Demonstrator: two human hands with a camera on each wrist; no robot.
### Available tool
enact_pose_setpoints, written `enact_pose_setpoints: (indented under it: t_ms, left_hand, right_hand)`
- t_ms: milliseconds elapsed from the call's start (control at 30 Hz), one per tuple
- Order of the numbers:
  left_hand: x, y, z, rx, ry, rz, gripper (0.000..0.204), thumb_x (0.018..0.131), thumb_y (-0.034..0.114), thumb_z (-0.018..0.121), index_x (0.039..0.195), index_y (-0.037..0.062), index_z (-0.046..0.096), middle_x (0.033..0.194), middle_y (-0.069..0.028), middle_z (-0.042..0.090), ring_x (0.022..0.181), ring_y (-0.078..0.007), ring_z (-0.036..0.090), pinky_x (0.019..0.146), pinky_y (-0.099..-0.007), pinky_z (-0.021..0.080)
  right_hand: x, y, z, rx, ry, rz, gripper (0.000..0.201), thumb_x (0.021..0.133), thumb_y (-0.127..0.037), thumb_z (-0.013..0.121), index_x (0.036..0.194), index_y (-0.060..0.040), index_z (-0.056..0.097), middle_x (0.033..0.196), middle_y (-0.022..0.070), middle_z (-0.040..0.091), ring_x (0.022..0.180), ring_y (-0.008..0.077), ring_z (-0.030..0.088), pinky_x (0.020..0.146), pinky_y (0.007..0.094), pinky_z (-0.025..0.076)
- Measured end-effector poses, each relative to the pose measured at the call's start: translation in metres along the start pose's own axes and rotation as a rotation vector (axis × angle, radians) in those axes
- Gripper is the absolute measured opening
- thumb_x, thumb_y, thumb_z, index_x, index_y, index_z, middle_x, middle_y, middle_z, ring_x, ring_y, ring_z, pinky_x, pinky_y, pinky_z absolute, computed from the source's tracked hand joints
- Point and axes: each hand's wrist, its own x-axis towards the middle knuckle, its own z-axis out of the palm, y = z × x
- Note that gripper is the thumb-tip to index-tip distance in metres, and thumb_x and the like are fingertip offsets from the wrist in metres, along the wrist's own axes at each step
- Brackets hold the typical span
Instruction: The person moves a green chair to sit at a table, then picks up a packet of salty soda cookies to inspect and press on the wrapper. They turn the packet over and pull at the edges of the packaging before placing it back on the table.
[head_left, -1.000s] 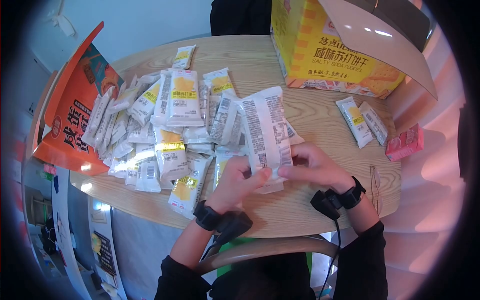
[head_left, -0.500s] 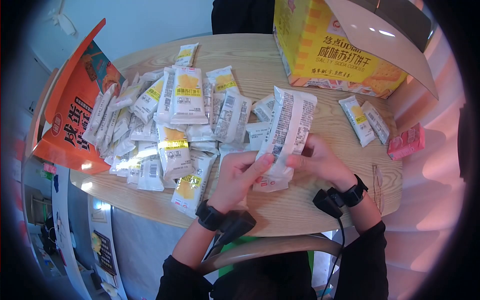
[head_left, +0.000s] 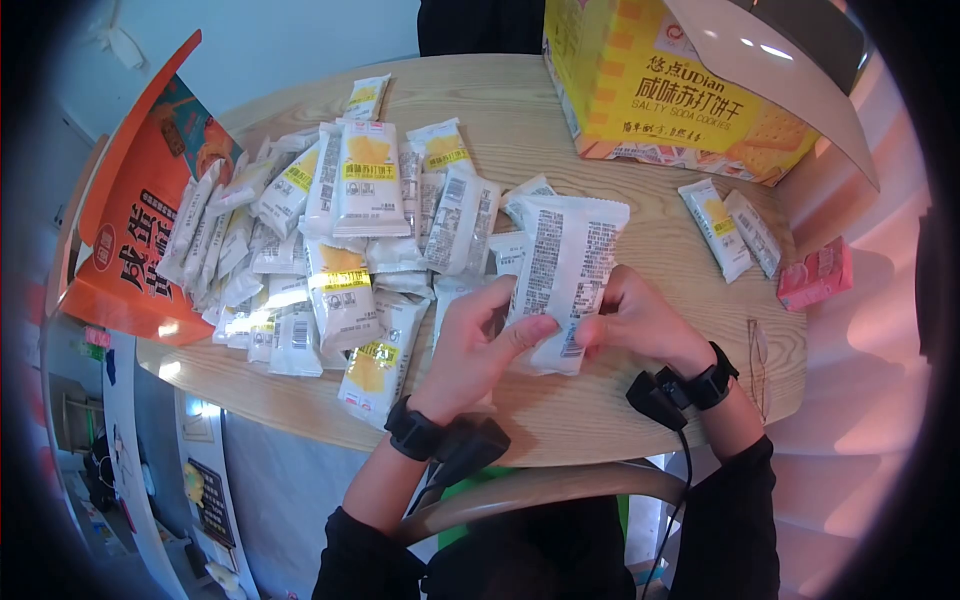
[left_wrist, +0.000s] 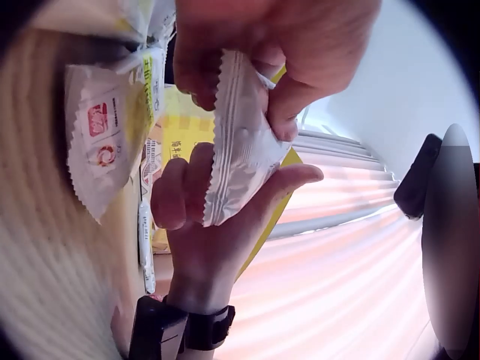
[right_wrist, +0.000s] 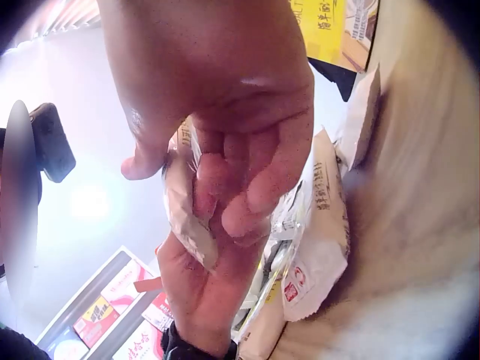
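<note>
Back side up, a white cookie packet [head_left: 568, 265] is held above the table's near part. My left hand [head_left: 465, 350] pinches its lower left, thumb on the printed face. The right hand [head_left: 650, 325] has its fingers behind the lower right side and its thumb near the edge. In the left wrist view the packet's crimped end [left_wrist: 236, 146] lies between the left hand [left_wrist: 281, 45] above and the right hand [left_wrist: 214, 240] below. From the right wrist, the packet [right_wrist: 184, 206] is partly hidden by the right hand [right_wrist: 214, 82]; beyond is the left hand [right_wrist: 210, 289].
Many similar packets [head_left: 370, 180] are heaped left of the hands, against an open orange box [head_left: 125, 235]. An open yellow cookie box [head_left: 680, 100] stands at the back right. Two packets [head_left: 715, 230] and a pink box [head_left: 815, 275] lie on the right.
The held packet has swung from leaning right to more upright, with its lower end turned; a barcode now shows there. Both hands keep hold of it, and the head view has shifted slightly.
</note>
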Motion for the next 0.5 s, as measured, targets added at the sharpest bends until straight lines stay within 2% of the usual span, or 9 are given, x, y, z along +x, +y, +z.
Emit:
enact_pose_setpoints:
  t_ms: [67,133,233,333,367,433,500]
  left_hand:
    - [-0.001,-0.001,-0.004,0.057,-0.005,0.003,0.025,0.07,0.016,0.057,0.088,-0.0004,0.048,0.078,-0.0015,0.05,0.071,-0.0051,0.043,0.062,-0.0193,0.036]
    - [-0.001,0.0,-0.006,0.0,-0.006,-0.079,0.026,0.069,0.016,0.059,0.086,-0.0002,0.048,0.075,-0.0006,0.049,0.069,-0.0053,0.042,0.061,-0.0192,0.035]
    - [0.001,-0.001,0.002,-0.124,-0.01,-0.009,0.026,0.071,0.02,0.056,0.085,0.0001,0.048,0.073,-0.0001,0.049,0.068,-0.0051,0.042,0.061,-0.019,0.035]
    - [0.001,-0.002,0.008,-0.203,0.032,-0.011,0.028,0.074,0.024,0.051,0.087,-0.0003,0.048,0.074,-0.0006,0.05,0.07,-0.0051,0.042,0.062,-0.0189,0.036]
    - [0.0,-0.002,0.007,-0.202,0.032,-0.011,0.028,0.074,0.024,0.051,0.087,-0.0003,0.048,0.074,-0.0006,0.05,0.07,-0.0051,0.042,0.062,-0.0189,0.036]
    - [-0.001,-0.001,0.003,-0.124,-0.031,-0.139,0.03,0.077,0.027,0.047,0.089,-0.0004,0.05,0.077,-0.0013,0.052,0.07,-0.0054,0.044,0.063,-0.0193,0.036]
    - [-0.002,0.001,0.002,-0.088,-0.017,-0.116,0.029,0.076,0.026,0.048,0.089,-0.0001,0.051,0.077,-0.0014,0.052,0.07,-0.0055,0.044,0.063,-0.0195,0.036]
  right_hand:
    - [0.001,-0.005,0.003,-0.048,0.012,0.033,0.027,0.067,-0.024,0.06,0.078,0.0001,0.056,0.06,0.0017,0.053,0.046,0.0037,0.044,0.041,0.0152,0.035]
    - [0.001,-0.006,0.004,-0.095,0.022,0.064,0.026,0.067,-0.024,0.06,0.078,0.0,0.056,0.06,0.0018,0.052,0.045,0.0037,0.044,0.041,0.0152,0.035]
    - [0.001,-0.003,0.003,-0.04,0.044,0.039,0.026,0.067,-0.025,0.059,0.074,0.0001,0.057,0.058,0.0018,0.052,0.044,0.0035,0.044,0.04,0.0149,0.035]
    - [-0.001,-0.004,0.003,0.088,0.099,0.006,0.025,0.068,-0.024,0.059,0.071,0.0002,0.057,0.057,0.0016,0.052,0.043,0.0034,0.043,0.039,0.0146,0.035]
    - [-0.001,-0.007,0.003,0.025,0.055,0.04,0.026,0.068,-0.025,0.059,0.07,0.0002,0.056,0.057,0.0018,0.052,0.043,0.0036,0.043,0.04,0.0149,0.035]
    - [-0.003,-0.004,0.002,-0.037,0.01,0.075,0.026,0.068,-0.026,0.059,0.069,0.0002,0.056,0.057,0.002,0.052,0.042,0.0037,0.043,0.04,0.0152,0.035]
    - [-0.004,0.006,-0.001,0.001,-0.073,0.051,0.028,0.068,-0.027,0.059,0.072,0.0003,0.056,0.059,0.0023,0.052,0.044,0.0042,0.043,0.042,0.0159,0.035]
